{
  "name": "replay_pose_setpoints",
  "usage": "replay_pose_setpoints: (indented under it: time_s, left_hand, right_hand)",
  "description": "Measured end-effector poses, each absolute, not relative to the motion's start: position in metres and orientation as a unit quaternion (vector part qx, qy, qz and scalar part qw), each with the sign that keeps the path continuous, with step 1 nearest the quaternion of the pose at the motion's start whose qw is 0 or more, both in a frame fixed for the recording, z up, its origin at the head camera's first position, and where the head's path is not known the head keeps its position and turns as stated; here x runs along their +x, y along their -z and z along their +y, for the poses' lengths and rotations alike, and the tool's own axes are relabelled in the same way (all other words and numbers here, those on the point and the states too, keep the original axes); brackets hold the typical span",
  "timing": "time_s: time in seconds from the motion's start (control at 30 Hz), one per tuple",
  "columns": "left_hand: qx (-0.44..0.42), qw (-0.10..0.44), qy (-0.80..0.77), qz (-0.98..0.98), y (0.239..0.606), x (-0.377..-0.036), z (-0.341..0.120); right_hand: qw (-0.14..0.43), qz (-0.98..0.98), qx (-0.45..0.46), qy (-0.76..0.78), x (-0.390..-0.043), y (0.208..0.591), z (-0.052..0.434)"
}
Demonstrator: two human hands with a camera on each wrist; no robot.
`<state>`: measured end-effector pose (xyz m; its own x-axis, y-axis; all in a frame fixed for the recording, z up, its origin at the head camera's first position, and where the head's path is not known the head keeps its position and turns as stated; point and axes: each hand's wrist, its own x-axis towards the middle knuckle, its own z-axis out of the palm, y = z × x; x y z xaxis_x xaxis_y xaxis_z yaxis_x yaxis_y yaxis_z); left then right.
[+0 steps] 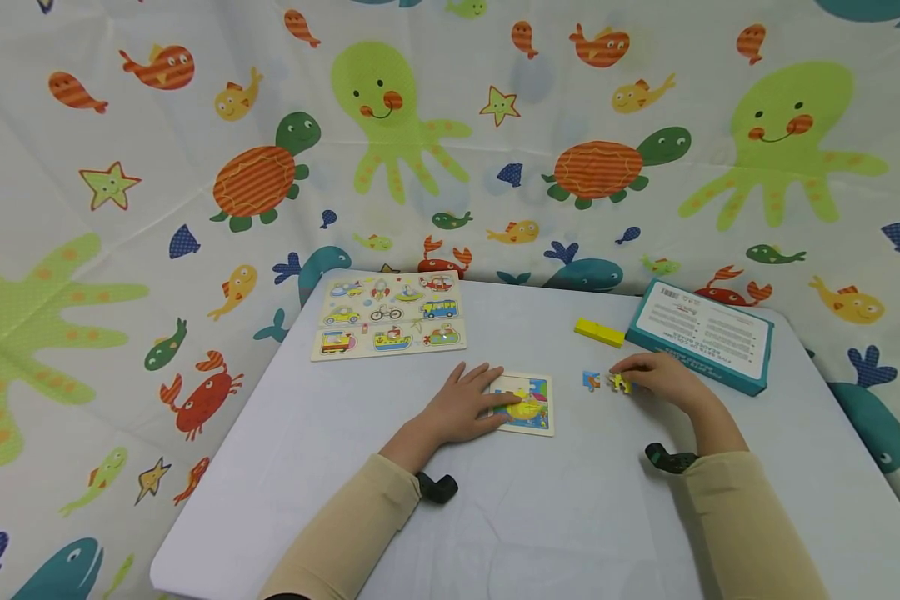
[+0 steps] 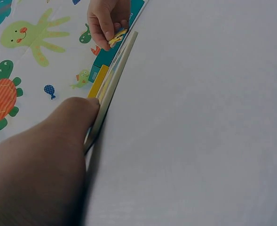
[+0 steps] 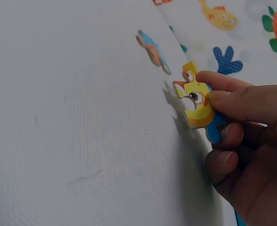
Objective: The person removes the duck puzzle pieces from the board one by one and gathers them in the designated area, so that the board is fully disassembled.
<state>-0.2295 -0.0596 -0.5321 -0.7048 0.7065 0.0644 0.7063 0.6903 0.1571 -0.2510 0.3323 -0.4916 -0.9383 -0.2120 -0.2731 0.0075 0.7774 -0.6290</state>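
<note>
- While the left hand (image 1: 465, 408) rests with straight fingers on the jigsaw tray (image 1: 551, 408), the right hand (image 1: 667, 383) pinches a yellow jigsaw piece (image 3: 198, 106), right of this tray.
- Between tray and right hand lies a blue-orange jigsaw piece (image 1: 591, 381).

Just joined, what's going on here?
Someone's working a jigsaw by hand. The right hand pinches a yellow piece with an eye printed on it, off the table. The left hand rests on the small puzzle. A blue piece lies loose between the two hands. The vehicle board, yellow block and teal box sit farther back, untouched.
</note>
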Motion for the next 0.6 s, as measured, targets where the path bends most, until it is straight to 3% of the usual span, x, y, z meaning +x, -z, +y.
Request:
replay_pose_setpoints:
  time_s: [0.6]
  left_hand:
    - [0.385, -0.004, -0.089, 0.919, 0.5336, -0.2302, -0.0595]
  right_hand:
    - [0.188, 0.923, -0.068, 0.328, -0.2556, 0.4956, 0.3304]
